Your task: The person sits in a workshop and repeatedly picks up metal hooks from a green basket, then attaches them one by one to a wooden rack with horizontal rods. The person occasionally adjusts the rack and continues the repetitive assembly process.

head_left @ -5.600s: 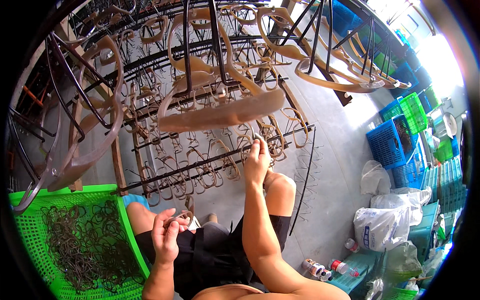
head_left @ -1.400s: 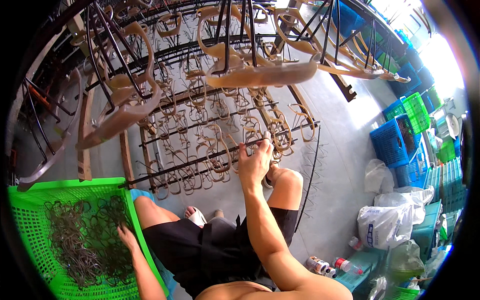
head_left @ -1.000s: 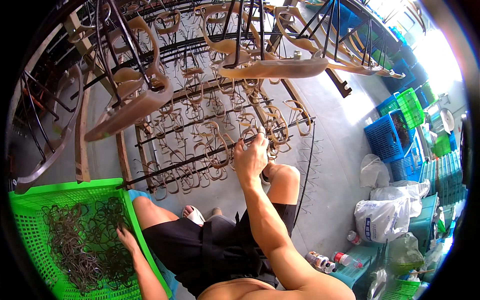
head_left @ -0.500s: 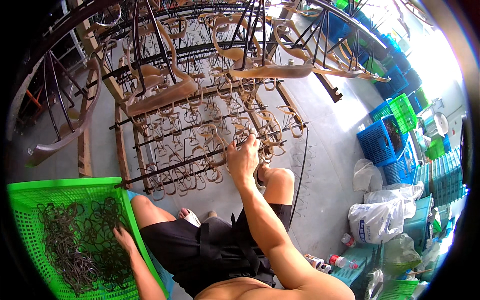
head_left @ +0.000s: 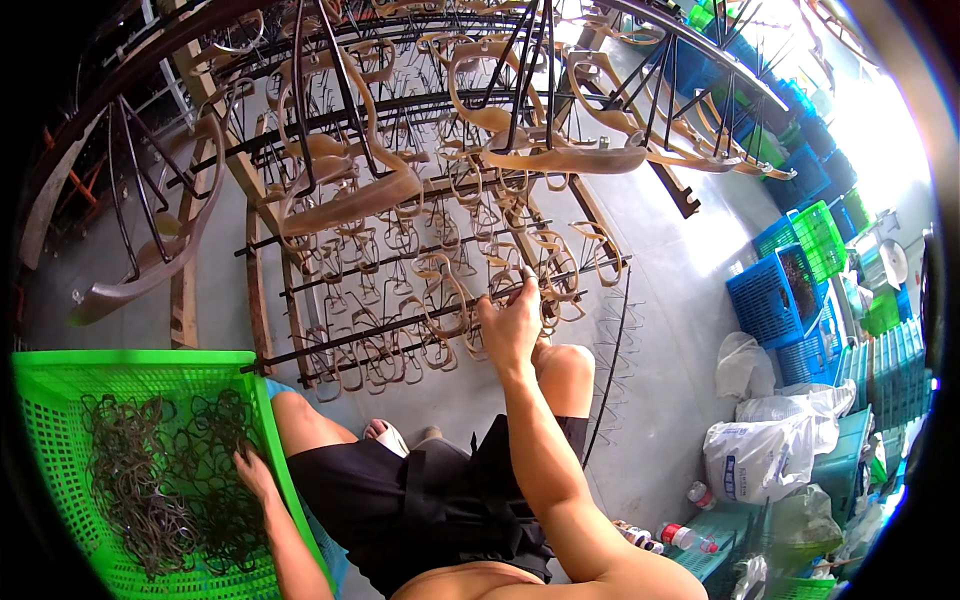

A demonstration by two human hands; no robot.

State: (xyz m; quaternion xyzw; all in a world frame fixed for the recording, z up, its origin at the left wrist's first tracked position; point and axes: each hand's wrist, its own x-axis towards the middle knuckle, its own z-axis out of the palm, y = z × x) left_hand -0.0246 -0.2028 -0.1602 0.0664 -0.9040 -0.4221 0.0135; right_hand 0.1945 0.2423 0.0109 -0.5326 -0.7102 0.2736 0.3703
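Note:
My right hand point(head_left: 512, 328) reaches up to a rack hung with tan, translucent eyeglass frames point(head_left: 437, 283). Its thumb and fingers close around a frame near a dark rod point(head_left: 400, 327), though the hand itself covers part of the grip. Inside a green mesh basket point(head_left: 135, 361) at the left, my left hand point(head_left: 257, 474) rests at the edge of a heap of dark, looped frame-like pieces point(head_left: 140, 490). Its fingers stretch out over them, with the tips partly lost among the loops.
Larger brown frames point(head_left: 350, 200) hang close overhead on dark hooks. Wooden posts point(head_left: 183, 290) bear the rods. To the right stand blue crates point(head_left: 765, 295), white plastic bags point(head_left: 755, 455) and a bottle point(head_left: 680, 536). A thin rod with wire hooks point(head_left: 612, 370) is beside my knee.
The whole view has shifted slightly, so the rack and basket sit a little further right. Both hands stay at nearly the same places, the right at the rack and the left in the basket.

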